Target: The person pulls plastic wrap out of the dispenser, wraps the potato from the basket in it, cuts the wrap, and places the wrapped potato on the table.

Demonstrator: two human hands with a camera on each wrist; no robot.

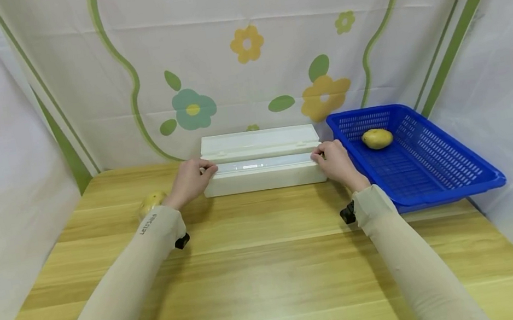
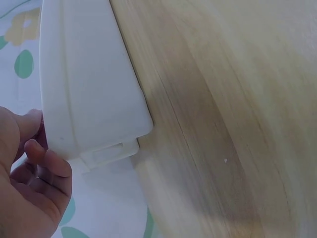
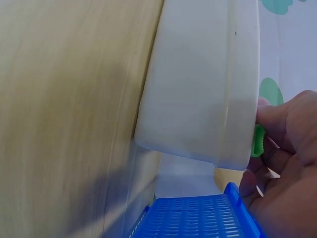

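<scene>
A long white cling film dispenser (image 1: 264,179) lies at the back of the table, its lid (image 1: 258,139) raised behind it. A clear, shiny strip (image 1: 257,164) runs along its top between both hands. My left hand (image 1: 192,179) pinches at the left end of this strip, where a bit of red shows between thumb and fingers in the left wrist view. At the opposite end my right hand (image 1: 336,163) pinches beside a small green tab (image 3: 258,141). Just left of the left wrist sits a yellow potato (image 1: 152,200), partly hidden, with a shiny clear wrapping around it.
To the right stands a blue plastic basket (image 1: 445,187) with slotted walls, close beside the right forearm. One yellow potato (image 1: 377,138) lies inside it. A flowered cloth (image 1: 220,49) hangs right behind the dispenser. The wooden table (image 1: 263,269) stretches toward the front.
</scene>
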